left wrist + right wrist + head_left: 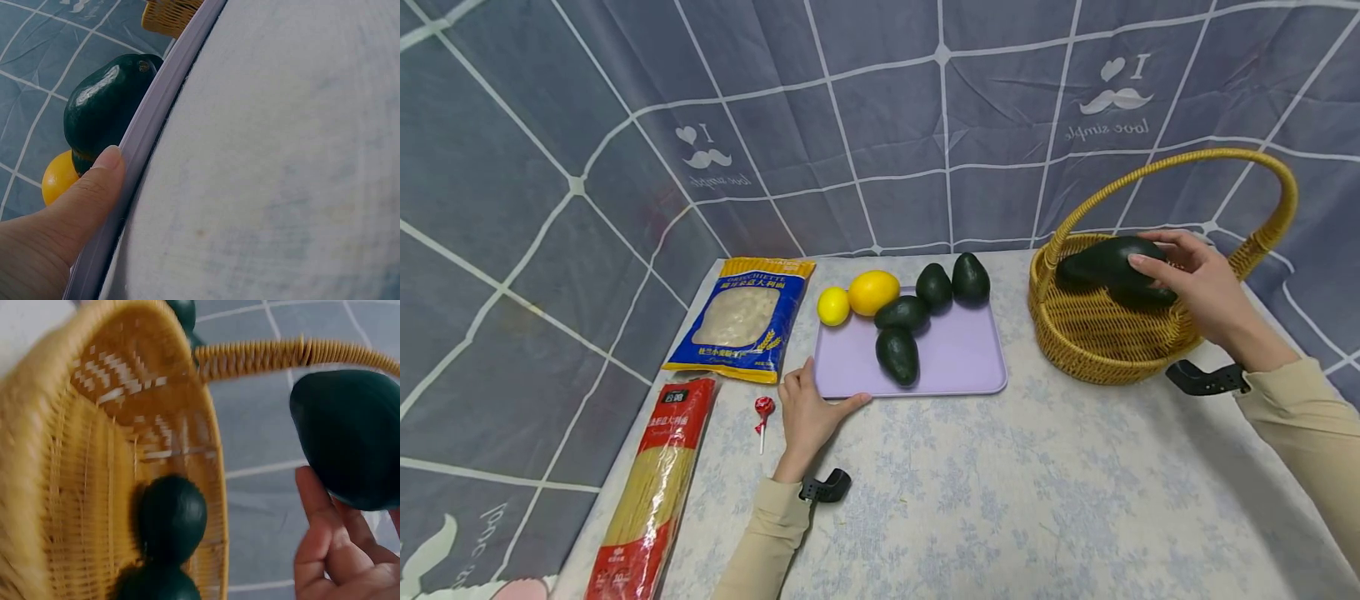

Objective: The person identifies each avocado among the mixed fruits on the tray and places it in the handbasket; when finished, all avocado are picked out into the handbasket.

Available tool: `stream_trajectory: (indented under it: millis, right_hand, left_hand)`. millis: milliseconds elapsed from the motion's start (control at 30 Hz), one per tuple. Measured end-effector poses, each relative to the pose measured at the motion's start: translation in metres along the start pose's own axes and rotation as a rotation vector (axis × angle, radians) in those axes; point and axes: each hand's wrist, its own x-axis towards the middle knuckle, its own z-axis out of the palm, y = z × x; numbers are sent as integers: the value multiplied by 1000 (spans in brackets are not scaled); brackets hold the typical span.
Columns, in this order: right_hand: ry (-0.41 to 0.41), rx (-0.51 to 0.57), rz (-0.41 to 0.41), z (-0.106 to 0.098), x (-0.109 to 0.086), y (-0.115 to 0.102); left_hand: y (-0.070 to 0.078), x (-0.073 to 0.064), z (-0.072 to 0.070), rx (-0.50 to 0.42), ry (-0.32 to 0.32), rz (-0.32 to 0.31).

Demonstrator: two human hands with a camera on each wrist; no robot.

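Note:
My right hand (1206,292) holds a dark green avocado (350,437) above the wicker basket (1093,362), fingers under and around it. Two more avocados (172,519) lie inside the basket in the right wrist view. At the near left corner of the lilac tray (962,367), my left hand (808,417) spreads its thumb along the front rim and its fingers along the left side. The left wrist view shows the thumb straight against the rim; the other fingers are hidden there. On the tray lie several avocados (898,357), a large yellow fruit (874,292) and a smaller one (832,307).
Left of the tray lies a blue and yellow pasta bag (737,317), with a red pack of spaghetti (658,475) nearer the front. A red-wrapped lollipop (763,407) is beside my left hand. The basket's tall handle (1195,157) arches over it. A grey checked curtain (895,125) hangs behind.

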Motion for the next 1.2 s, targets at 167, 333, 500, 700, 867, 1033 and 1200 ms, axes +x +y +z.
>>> stream_trajectory:
  millis: [167,333,500,700,867,1033,1200]
  right_hand:
    - [-121,-107,112,-13,19,8]
    - [-270,-241,196,-17,36,14]
    - [-382,-258,259,-15,47,20]
    - [-427,-290,261,-8,56,28]
    - [-433,-282,254,1,61,35]
    - [-436,-259,256,11,64,42]
    - [-449,-244,258,16,66,51]
  left_hand:
    - [-1,0,0,4,-2,-5]
    - [0,0,0,-5,-8,-8]
    - [0,0,0,-5,-6,-7]
    - [0,0,0,-1,-9,-9]
    - [-2,0,0,5,4,4]
    - [-2,0,0,1,8,7]
    - [-1,0,0,-3,1,6]
